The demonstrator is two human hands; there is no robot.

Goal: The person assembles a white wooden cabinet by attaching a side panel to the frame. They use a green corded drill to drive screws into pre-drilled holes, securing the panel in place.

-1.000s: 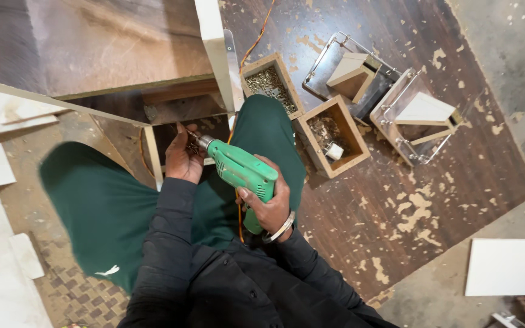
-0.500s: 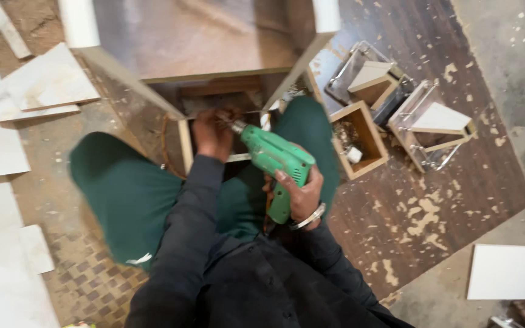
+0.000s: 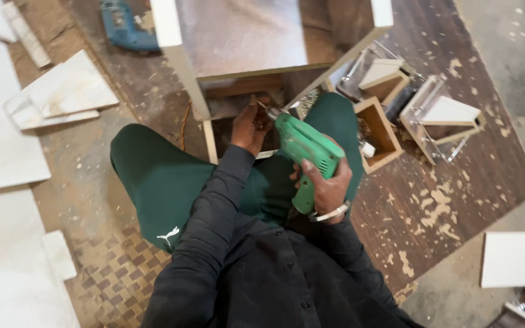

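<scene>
I sit on the floor in green trousers with a wooden cabinet frame (image 3: 185, 79) in front of my knees. My right hand (image 3: 326, 185) grips the handle of a green electric drill (image 3: 302, 152), its bit pointing up-left toward the frame's lower rail. My left hand (image 3: 250, 124) is closed at the drill's tip, pinching something small against the bit; what it pinches is too small to make out. A metal bracelet sits on my right wrist.
A small open wooden box (image 3: 379, 133) with hardware stands by my right knee, with metal-and-wood brackets (image 3: 442, 118) beyond it. A blue drill (image 3: 126, 27) lies at the top left. White board offcuts (image 3: 62, 91) lie to the left, another board (image 3: 518, 258) at right.
The view has shifted so the cabinet frame sits higher and more central. Both hands stay together at the drill tip, the drill now tilted more upright.
</scene>
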